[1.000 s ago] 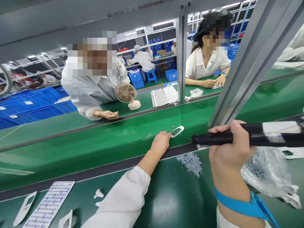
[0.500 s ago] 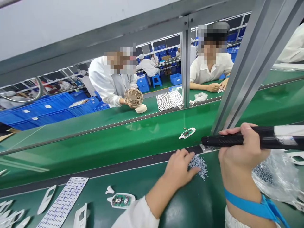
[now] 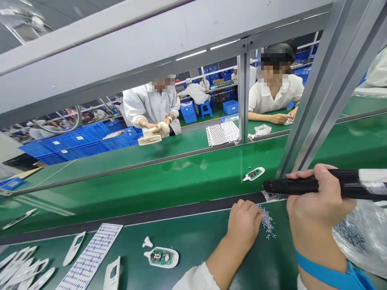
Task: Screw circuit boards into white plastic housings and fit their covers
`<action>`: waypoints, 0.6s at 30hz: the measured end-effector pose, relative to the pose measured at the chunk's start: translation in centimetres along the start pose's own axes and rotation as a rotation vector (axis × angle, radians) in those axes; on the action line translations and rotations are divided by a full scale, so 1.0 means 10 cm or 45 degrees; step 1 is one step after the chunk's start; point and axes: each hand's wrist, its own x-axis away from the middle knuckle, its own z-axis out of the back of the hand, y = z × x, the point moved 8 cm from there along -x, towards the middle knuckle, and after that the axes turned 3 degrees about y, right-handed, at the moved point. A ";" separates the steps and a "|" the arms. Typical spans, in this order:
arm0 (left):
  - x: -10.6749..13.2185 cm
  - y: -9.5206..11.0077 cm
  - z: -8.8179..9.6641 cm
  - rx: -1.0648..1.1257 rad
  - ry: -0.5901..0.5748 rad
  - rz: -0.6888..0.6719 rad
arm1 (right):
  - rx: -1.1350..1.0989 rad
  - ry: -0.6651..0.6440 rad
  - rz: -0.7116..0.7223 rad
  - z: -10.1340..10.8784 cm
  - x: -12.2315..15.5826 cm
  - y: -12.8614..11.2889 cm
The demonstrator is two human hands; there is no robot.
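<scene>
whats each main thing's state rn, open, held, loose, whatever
Black tool, held in right hand; whether running, unclear
Screw-like pieces, loose pile at left hand
Near white casing, open, circuit board exposed
Far white casing, open, circuit board exposed
Plastic bag, crumpled, pieces inside
Blue strap, worn around right wrist
Fan, held by co-worker, head tipped down

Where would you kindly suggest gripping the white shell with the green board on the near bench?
Probably pinch the white shell by its long edges, from above: it lies flat, with its rim free and the green board exposed on top.
</scene>
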 end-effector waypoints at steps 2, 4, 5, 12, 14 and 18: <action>0.03 -0.02 0.01 0.018 0.059 0.036 | -0.005 -0.004 -0.004 -0.01 0.01 0.02; 0.04 -0.04 0.01 0.045 0.096 0.065 | -0.005 -0.005 0.001 -0.01 0.02 0.03; 0.05 -0.06 0.02 0.068 0.110 0.076 | 0.003 -0.003 0.012 -0.01 0.03 0.03; 0.09 -0.19 0.09 0.260 0.204 0.152 | -0.001 0.035 0.039 0.02 0.04 0.11; 0.10 -0.22 0.09 0.279 0.211 0.187 | -0.008 0.022 0.043 0.01 0.06 0.11; 0.12 -0.25 0.08 0.317 0.221 0.225 | 0.038 -0.030 -0.109 -0.03 0.12 0.12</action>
